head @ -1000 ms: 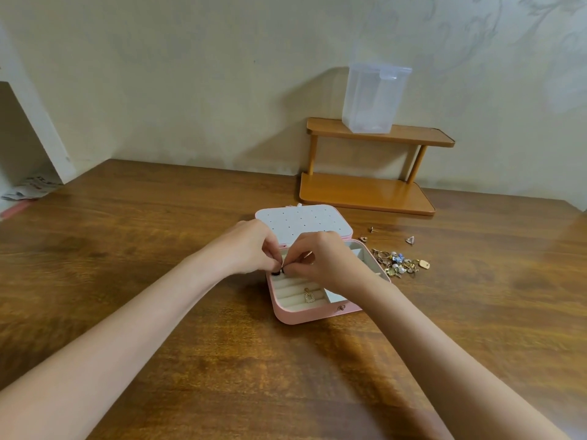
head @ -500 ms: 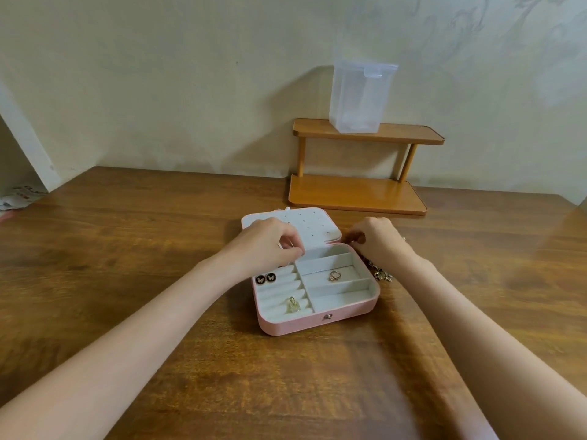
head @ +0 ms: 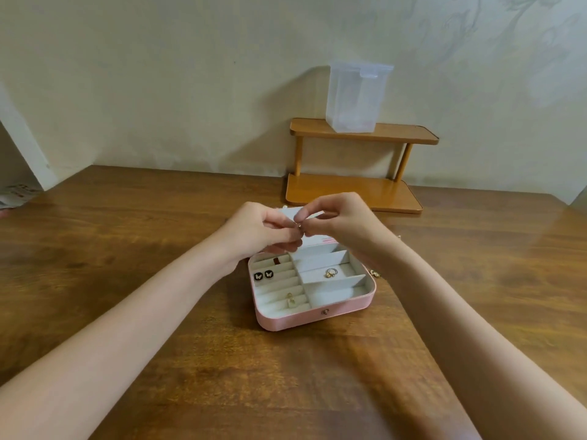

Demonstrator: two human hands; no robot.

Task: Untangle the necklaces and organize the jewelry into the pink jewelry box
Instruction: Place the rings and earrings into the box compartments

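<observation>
Jewelry piece (head: 298,226), barely discernible, pinched between both hands' fingertips (head: 293,222).

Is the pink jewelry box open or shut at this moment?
Open. The pink jewelry box shows its white compartments from above, with butterfly earrings and a ring lying inside; its lid stands behind the hands.

Bare forearms, no sleeves, ringless fingers (head: 279,224)

Left hand (head: 260,230) and right hand (head: 340,219) raised, fingertips pinched together — forearms converging
</observation>
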